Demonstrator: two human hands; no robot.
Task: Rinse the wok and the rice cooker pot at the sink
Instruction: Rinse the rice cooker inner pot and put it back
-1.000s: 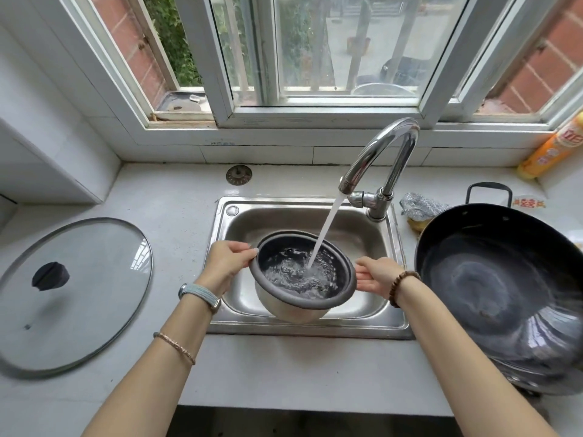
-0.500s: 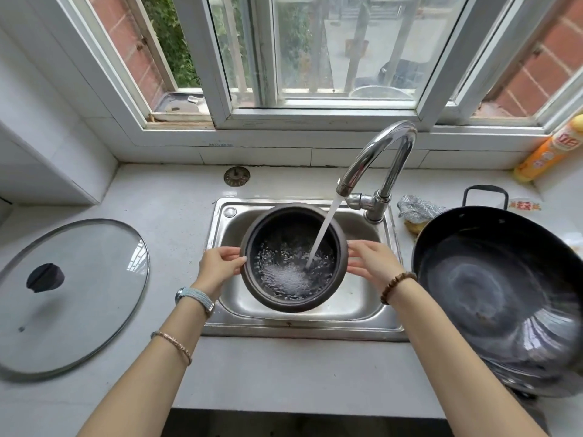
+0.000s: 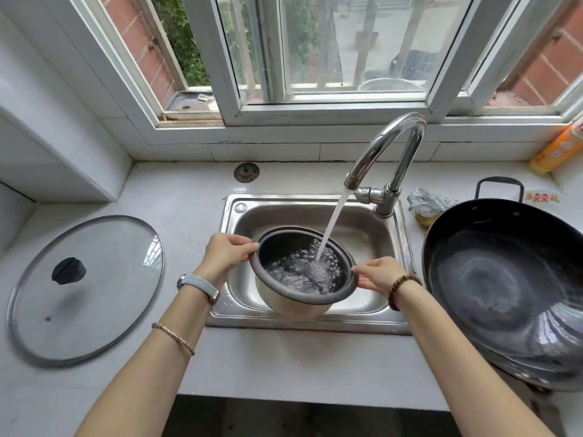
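Observation:
The rice cooker pot [image 3: 284, 298], dark inside and pale metal outside, hangs over the steel sink [image 3: 315, 212], tilted with its near side low. Water from the chrome faucet [image 3: 388, 146] streams into it and churns inside. My left hand [image 3: 225, 255] grips the pot's left rim, thumb on top. My right hand [image 3: 377, 274] holds the right rim with fingers under the edge. The black wok [image 3: 504, 285] sits on the counter to the right of the sink, untouched.
A glass lid [image 3: 85, 288] with a black knob lies on the counter at left. A scouring pad [image 3: 429, 201] sits beside the faucet. An orange bottle [image 3: 558, 149] stands at the far right by the window. A drain strainer [image 3: 246, 172] lies behind the sink.
The pot has been swirled under the running water: half a second ago its mouth faced straight up at me, and now its near side is tilted down again. Both hands kept their hold.

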